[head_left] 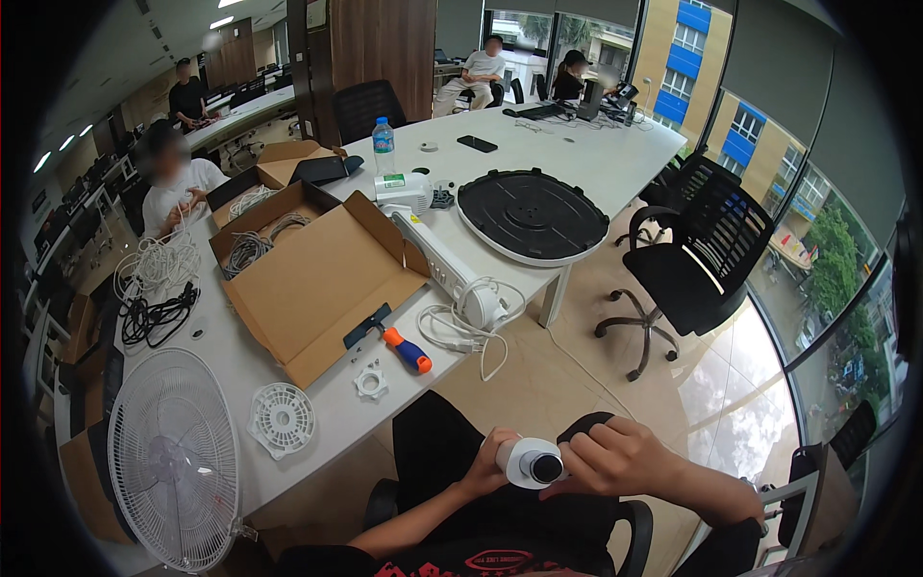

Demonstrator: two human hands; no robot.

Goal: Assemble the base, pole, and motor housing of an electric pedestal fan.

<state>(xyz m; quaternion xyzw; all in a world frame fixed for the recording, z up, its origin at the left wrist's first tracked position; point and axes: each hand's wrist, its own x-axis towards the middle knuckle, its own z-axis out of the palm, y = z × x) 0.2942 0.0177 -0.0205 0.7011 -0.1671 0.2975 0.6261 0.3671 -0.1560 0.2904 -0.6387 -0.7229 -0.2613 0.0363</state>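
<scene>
Above my lap I hold a white tube-shaped part (519, 465) with a round black end pointing up toward me. My left hand (486, 464) wraps its left side. My right hand (613, 456) has its fingers curled at the other side of it, near the black end. On the table edge ahead lie a screwdriver (408, 352) with a blue and orange handle, a small white ring nut (371, 383) and a white round slotted plate (283, 420). A white fan column (435, 252) with a coiled white cord (460, 327) rests beyond them.
A wire fan grille (175, 460) stands at the left by the white table (322, 418). An open cardboard box (322, 279) holds cables. A round black-and-white base (534, 213), a water bottle (384, 146) and a phone (477, 144) lie farther back. An office chair (697, 250) stands right; a person (178, 183) sits left.
</scene>
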